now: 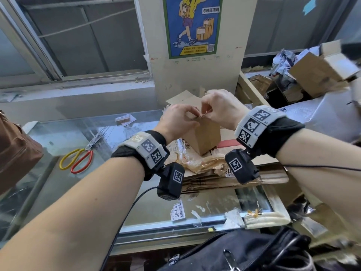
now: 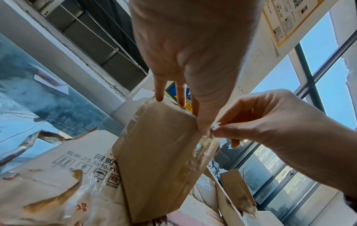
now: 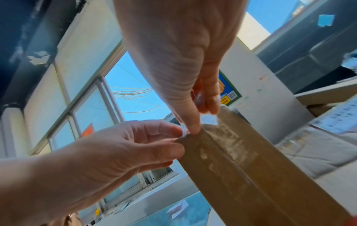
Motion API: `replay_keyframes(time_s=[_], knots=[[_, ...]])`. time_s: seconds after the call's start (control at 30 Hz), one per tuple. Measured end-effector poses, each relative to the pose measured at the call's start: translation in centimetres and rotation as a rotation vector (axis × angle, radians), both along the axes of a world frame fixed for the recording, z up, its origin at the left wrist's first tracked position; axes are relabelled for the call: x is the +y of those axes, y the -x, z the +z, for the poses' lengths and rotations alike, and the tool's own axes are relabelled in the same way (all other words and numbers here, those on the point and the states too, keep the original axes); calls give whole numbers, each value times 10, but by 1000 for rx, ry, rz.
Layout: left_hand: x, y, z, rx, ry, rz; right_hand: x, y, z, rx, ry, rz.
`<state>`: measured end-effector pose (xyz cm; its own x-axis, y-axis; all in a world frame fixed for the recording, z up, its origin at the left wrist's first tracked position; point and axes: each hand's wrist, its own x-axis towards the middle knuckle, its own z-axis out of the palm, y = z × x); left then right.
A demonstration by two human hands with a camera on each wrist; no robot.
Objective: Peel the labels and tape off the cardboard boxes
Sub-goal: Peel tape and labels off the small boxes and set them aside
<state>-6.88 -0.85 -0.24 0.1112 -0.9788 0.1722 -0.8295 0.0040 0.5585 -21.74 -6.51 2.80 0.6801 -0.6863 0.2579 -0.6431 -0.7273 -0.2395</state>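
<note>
A small brown cardboard box stands upright on flattened cardboard on the glass table. Clear tape runs down one of its edges and along its seam. My left hand grips the box's top corner, thumb on the front and fingers over the top edge. My right hand is close beside it at the same corner. In the right wrist view my right hand pinches a lifted end of the clear tape between thumb and forefinger. The left wrist view shows my left hand on that corner.
Scissors with yellow and red handles lie on the glass at left. Flattened cardboard and crumpled peeled tape lie under the box. A label sticks to the glass. A box pile fills the right; a black bag sits in front.
</note>
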Motion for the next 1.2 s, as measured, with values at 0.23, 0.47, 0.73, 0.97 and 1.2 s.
replay_keyframes(time_s=[0.23,0.47,0.73,0.97,1.2], knots=[[-12,9,-7,-106,-37,-42,-4,23,-35,-87,-84,-47],[-25,4,-2,-14,-73,-10,-5,49,-64,-118,-359,-196],[-25,12,10,-123,-139,-37,-11,48,-47,-334,-292,-174],[-23,16,14,-146,-172,-29,-10,27,-38,-207,-87,-103],[-25,13,9,-88,-219,-10,-17,23,-36,-145,-236,-283]])
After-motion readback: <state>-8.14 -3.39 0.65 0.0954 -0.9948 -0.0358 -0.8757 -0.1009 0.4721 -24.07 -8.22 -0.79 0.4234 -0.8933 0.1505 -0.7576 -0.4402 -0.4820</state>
